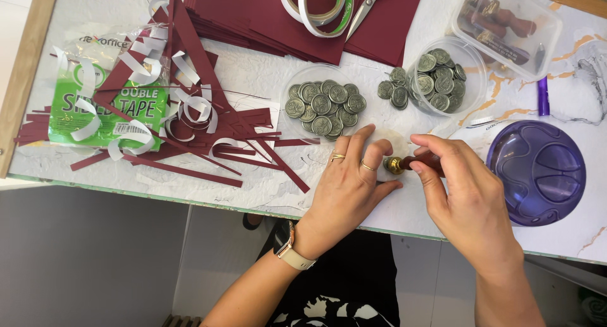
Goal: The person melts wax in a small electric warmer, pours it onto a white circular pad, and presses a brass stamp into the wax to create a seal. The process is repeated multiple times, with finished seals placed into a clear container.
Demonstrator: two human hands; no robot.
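Right hand (458, 175) pinching my wooden-handled wax seal stamp (411, 163) at the table's (253, 80) front edge, left hand (351, 181) spread flat steadying beside its brass head, where I judge a slip could smudge the seal or topple the stamp.

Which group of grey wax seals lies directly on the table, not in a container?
The small pile of seals between the shallow lid and the round tub; the other two groups sit inside these.
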